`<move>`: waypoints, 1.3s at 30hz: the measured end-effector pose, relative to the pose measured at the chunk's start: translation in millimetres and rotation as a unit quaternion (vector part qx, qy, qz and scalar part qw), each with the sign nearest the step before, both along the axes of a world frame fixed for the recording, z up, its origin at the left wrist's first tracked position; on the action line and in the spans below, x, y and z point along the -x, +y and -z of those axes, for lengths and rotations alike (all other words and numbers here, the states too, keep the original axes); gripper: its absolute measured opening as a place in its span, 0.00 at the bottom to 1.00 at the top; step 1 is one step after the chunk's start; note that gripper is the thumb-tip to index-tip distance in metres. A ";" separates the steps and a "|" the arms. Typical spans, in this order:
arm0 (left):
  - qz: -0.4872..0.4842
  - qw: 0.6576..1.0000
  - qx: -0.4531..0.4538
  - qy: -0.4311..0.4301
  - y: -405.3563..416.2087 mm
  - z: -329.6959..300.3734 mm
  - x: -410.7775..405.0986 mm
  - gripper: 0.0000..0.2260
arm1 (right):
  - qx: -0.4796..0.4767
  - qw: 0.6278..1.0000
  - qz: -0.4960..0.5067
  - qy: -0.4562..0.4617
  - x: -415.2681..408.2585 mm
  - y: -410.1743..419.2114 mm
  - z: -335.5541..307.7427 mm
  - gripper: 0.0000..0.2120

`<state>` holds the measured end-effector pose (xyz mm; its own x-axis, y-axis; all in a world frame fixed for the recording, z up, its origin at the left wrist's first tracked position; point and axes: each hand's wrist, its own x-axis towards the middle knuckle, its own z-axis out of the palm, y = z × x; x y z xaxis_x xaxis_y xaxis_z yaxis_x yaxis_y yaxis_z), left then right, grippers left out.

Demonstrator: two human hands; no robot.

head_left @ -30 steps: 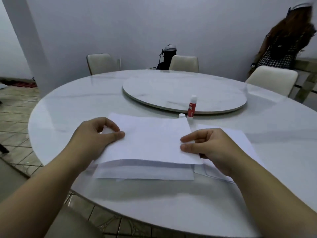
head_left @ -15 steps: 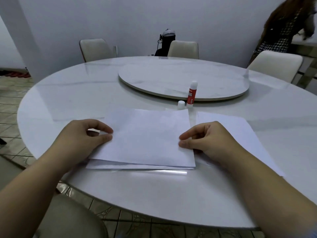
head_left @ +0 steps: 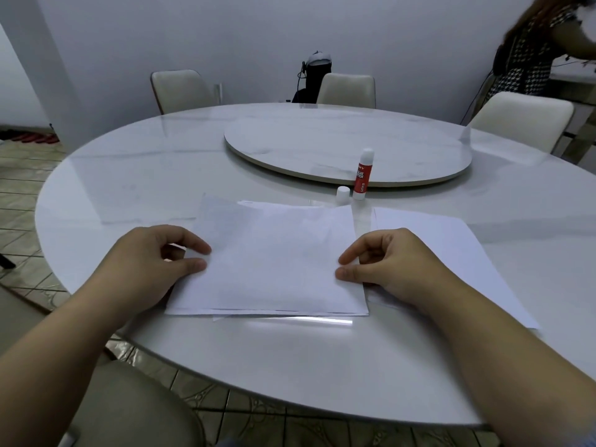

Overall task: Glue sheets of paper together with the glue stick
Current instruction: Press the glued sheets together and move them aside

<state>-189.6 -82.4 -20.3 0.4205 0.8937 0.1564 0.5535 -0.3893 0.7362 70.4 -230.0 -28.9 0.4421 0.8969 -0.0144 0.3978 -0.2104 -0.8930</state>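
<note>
A white top sheet [head_left: 274, 259] lies almost flat over a lower sheet whose edge [head_left: 258, 315] peeks out at the front. My left hand [head_left: 151, 262] pinches the top sheet's left edge. My right hand [head_left: 390, 262] pinches its right edge. A red and white glue stick [head_left: 362, 175] stands upright and uncapped behind the sheets, and its white cap [head_left: 342, 192] stands beside it to the left. More white paper [head_left: 451, 250] lies to the right, partly under my right wrist.
The round white marble table [head_left: 129, 188] carries a raised turntable [head_left: 322, 146] at its middle. Pale chairs [head_left: 183, 88] stand around the far side. A person [head_left: 529, 56] stands at the far right by a counter. Tiled floor lies to the left.
Both hands have lowered the top sheet from a raised tilt down onto the lower sheet. Its front edge now lies nearly even with the sheet beneath. The camera has tipped downward.
</note>
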 end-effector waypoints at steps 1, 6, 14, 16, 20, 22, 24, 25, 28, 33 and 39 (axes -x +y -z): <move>0.002 1.000 0.000 0.004 0.4 0.2 0.7 0.09 | 0.000 1.000 0.000 0.006 0.1 -0.4 0.0 0.07; 0.004 1.000 0.000 0.016 1.3 0.7 3.0 0.09 | 0.003 1.000 -0.002 0.008 1.1 -1.4 -0.9 0.06; 0.010 0.999 -0.023 0.040 -2.2 -0.5 4.2 0.11 | 0.000 1.000 -0.006 -0.009 3.3 -2.9 -1.6 0.07; 0.010 0.999 -0.024 0.044 -2.1 -0.6 5.1 0.11 | -0.001 1.000 -0.005 -0.013 3.9 -3.0 -1.9 0.07; 0.010 0.998 -0.030 0.053 -2.1 -0.9 5.6 0.11 | -0.001 1.000 -0.001 -0.021 4.1 -3.1 -1.5 0.07; 0.012 0.998 -0.033 0.053 -2.4 -0.8 5.4 0.11 | -0.001 1.000 0.003 -0.029 3.9 -2.8 -1.1 0.07; 0.009 0.997 -0.043 0.062 -3.8 -0.7 4.9 0.11 | 0.000 0.999 0.007 -0.041 4.0 -2.5 -0.6 0.07; 0.010 0.996 -0.050 0.068 -4.8 -0.6 4.6 0.11 | -0.001 0.999 0.009 -0.048 4.4 -2.3 -0.7 0.07; 0.035 0.992 -0.076 0.095 -7.6 -0.3 2.5 0.11 | -0.003 0.995 0.014 -0.094 7.6 -3.2 -0.7 0.08; 0.029 0.969 -0.119 0.217 -10.2 0.5 -3.5 0.08 | -0.021 0.972 0.058 -0.225 14.6 -8.2 -4.4 0.17; 0.048 0.983 -0.147 0.098 -18.0 -4.6 -44.8 0.20 | -0.078 0.948 0.062 -0.302 37.5 26.5 -16.6 0.17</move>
